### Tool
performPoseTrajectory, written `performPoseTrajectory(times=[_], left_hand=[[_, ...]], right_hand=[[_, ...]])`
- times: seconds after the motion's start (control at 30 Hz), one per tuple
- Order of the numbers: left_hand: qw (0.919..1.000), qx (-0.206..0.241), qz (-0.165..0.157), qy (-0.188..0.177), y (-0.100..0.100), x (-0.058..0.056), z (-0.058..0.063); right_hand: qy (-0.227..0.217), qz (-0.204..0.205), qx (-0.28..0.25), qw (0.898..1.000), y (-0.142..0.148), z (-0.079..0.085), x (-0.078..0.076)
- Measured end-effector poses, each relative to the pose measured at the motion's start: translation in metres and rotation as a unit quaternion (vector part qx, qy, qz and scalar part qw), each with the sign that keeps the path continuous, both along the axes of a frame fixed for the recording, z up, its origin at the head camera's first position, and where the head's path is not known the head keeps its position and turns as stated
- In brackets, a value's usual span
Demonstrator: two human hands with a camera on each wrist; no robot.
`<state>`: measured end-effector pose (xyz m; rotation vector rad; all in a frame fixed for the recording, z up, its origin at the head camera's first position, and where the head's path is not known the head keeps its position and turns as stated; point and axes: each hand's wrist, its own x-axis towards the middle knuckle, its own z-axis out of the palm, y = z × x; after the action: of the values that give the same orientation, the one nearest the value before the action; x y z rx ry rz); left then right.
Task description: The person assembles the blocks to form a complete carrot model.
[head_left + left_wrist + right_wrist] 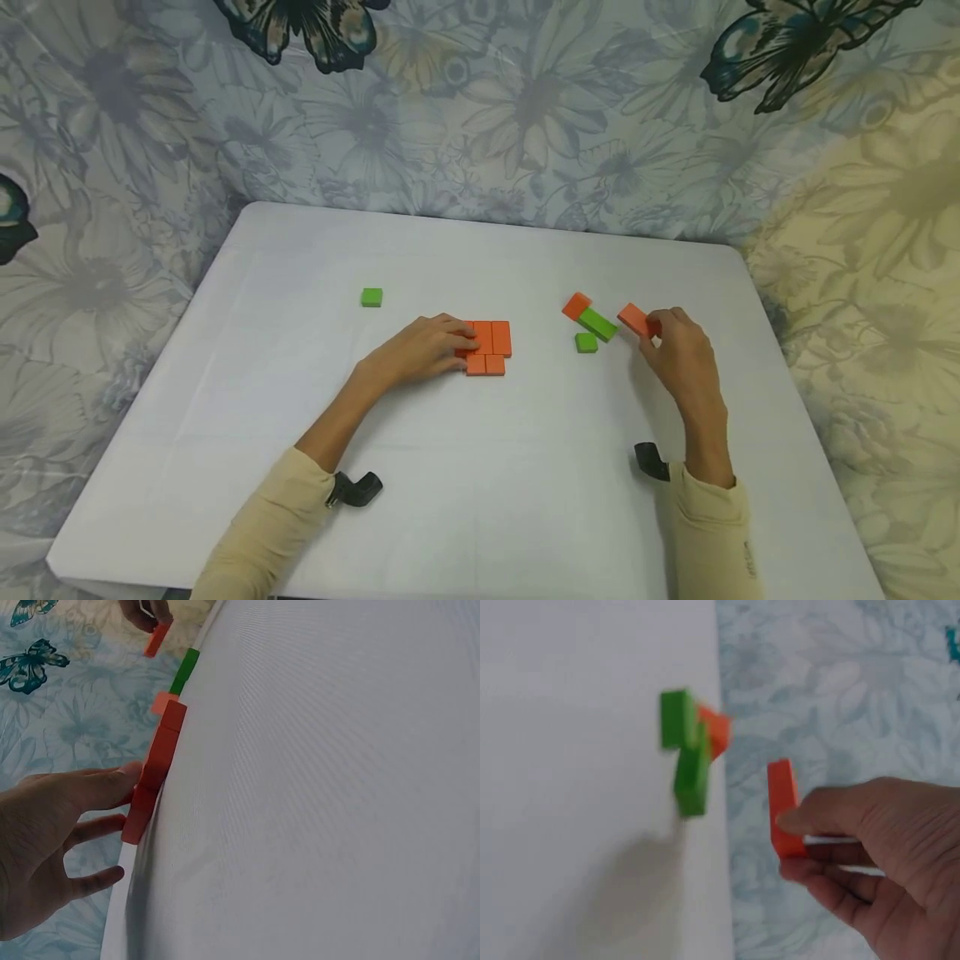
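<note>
In the head view, orange blocks [501, 338] lie fitted together flat in the middle of the white table. At their left end is my left hand [426, 350], its fingertips over the leftmost ones and hiding part of them. From the left wrist view, the thumb [124, 780] touches this red-orange row [160, 757], while the lower fingers extend apart. Over the table's right side, my right hand [682, 354] pinches an orange rectangular block [783, 802] between thumb and fingers, one end sticking out to the left.
Left of the right hand lie a long green block [597, 324], a small green block [587, 342] and another orange block [576, 305]. A lone green block [371, 297] sits farther left. Patterned fabric [480, 125] hangs behind the table [300, 250].
</note>
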<state>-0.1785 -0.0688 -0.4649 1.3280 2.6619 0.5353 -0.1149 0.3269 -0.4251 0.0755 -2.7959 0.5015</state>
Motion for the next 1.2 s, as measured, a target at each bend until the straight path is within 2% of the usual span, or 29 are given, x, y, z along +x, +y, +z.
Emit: performPoseTrajectory(times=[0.1, 0.2, 0.3, 0.4, 0.5, 0.6, 0.73, 0.87, 1.03, 1.2], left_hand=[[1.0000, 0.001, 0.005, -0.005, 0.001, 0.001, 0.002], [0.9999, 0.001, 0.009, -0.006, 0.003, 0.002, 0.004], [0.9999, 0.004, 0.013, -0.007, 0.004, 0.002, 0.004], [0.9999, 0.004, 0.015, -0.003, 0.005, 0.001, 0.003], [0.9999, 0.004, 0.015, -0.001, 0.006, 0.000, 0.002], [0.9999, 0.005, 0.013, -0.003, 0.007, 0.000, 0.002], [0.9999, 0.009, 0.010, -0.003, 0.006, 0.000, 0.001], [0.9999, 0.011, 0.008, 0.001, 0.005, 0.000, 0.000], [0.9999, 0.012, 0.009, -0.001, 0.005, 0.000, 0.001], [0.9999, 0.011, 0.009, -0.001, 0.004, -0.001, 0.001]], right_hand=[[0.016, 0.060, -0.025, 0.998, -0.014, 0.011, 0.003], [-0.001, 0.148, -0.030, 0.989, -0.034, 0.017, 0.006], [-0.048, 0.231, -0.016, 0.972, -0.063, 0.016, 0.010], [-0.097, 0.293, 0.008, 0.951, -0.092, 0.010, 0.016], [-0.106, 0.335, 0.039, 0.935, -0.116, 0.001, 0.019], [-0.075, 0.358, 0.074, 0.928, -0.131, -0.009, 0.020], [-0.024, 0.364, 0.113, 0.924, -0.142, -0.019, 0.020], [0.010, 0.369, 0.127, 0.921, -0.149, -0.024, 0.020], [0.026, 0.377, 0.135, 0.916, -0.156, -0.028, 0.017], [0.027, 0.373, 0.129, 0.918, -0.160, -0.030, 0.014]])
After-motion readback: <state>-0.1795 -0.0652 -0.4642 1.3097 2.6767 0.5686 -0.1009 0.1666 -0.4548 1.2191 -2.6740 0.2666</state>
